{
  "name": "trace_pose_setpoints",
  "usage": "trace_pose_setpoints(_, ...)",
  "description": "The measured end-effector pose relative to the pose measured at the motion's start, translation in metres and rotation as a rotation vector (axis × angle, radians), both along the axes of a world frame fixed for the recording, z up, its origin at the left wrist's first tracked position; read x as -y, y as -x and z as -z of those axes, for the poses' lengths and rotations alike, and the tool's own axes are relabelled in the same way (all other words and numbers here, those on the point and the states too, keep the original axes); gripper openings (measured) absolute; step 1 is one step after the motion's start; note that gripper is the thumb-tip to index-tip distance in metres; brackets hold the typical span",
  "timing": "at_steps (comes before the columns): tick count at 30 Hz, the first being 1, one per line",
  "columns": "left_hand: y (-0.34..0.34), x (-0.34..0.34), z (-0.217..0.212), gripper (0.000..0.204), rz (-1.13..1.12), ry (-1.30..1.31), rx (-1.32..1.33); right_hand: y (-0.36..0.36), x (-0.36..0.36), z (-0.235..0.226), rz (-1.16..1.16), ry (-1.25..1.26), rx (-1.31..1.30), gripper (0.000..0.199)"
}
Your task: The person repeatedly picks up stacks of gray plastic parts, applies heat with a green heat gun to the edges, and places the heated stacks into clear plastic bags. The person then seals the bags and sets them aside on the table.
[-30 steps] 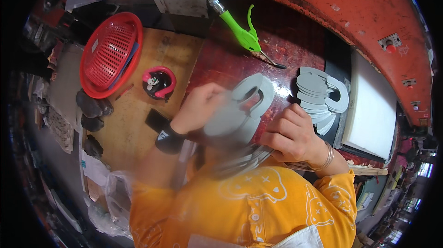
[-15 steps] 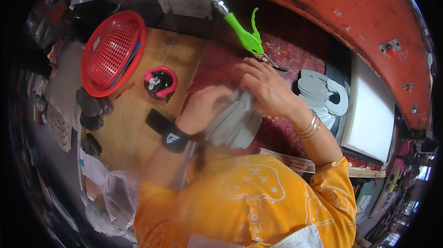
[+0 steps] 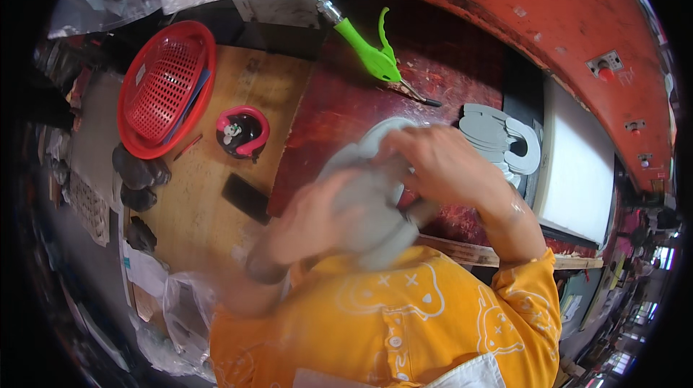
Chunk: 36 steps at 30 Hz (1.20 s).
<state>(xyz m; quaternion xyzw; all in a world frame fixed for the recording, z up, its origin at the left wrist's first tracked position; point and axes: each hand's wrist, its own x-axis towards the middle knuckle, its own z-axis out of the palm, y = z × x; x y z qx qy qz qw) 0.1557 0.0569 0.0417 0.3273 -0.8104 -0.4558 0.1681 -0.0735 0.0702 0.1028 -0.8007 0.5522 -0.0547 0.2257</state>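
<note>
- Farthest left I see a red basket (image 3: 160,92), then a pink-and-black round object (image 3: 256,144) on the wooden board (image 3: 271,77).
- My left hand (image 3: 310,218) is motion-blurred against the grey pieces (image 3: 372,218); I can't tell how its fingers are set.
- Those pieces sit between my hands, in front of the orange shirt (image 3: 404,301).
- Beyond them I have a green air gun (image 3: 372,59).
- My right hand (image 3: 451,160) has its fingers curled onto the pieces' upper edge.
- Right of it, a grey stack (image 3: 487,135) lies near a white slab (image 3: 575,164).

You hold flat grey pieces (image 3: 380,223), stacked, rounded and blurred, between your left hand (image 3: 309,218) and right hand (image 3: 442,160).
</note>
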Motion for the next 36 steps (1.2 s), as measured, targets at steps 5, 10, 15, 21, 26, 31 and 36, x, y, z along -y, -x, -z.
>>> trace_pose_setpoints(5,0.019,0.034,0.042,0.057,-0.113,0.262,0.108,0.031,0.011,0.058,0.216,0.180,0.022,0.063)
trace_pose_setpoints(10,0.049,0.065,0.029,0.067,0.019,-0.039,0.373,0.041,-0.016,0.083,0.519,-0.012,0.252,0.073)
trace_pose_setpoints(15,0.048,0.053,0.029,0.050,0.095,-0.111,0.368,0.036,-0.035,0.106,0.594,0.062,0.555,0.073)
trace_pose_setpoints(21,0.032,0.025,0.054,0.053,0.110,-0.499,-0.104,0.029,-0.065,0.109,0.668,0.110,0.511,0.078)
trace_pose_setpoints(26,0.029,0.011,0.035,0.070,0.069,-0.435,-0.411,0.010,-0.064,0.088,0.650,-0.082,1.162,0.070)
trace_pose_setpoints(31,0.028,0.015,0.006,0.094,0.155,-0.136,-0.611,0.002,-0.062,0.049,0.321,0.254,1.127,0.063)
trace_pose_setpoints(36,0.051,0.042,0.029,0.073,0.012,0.179,-0.496,-0.004,-0.027,0.056,0.293,0.458,0.884,0.064)
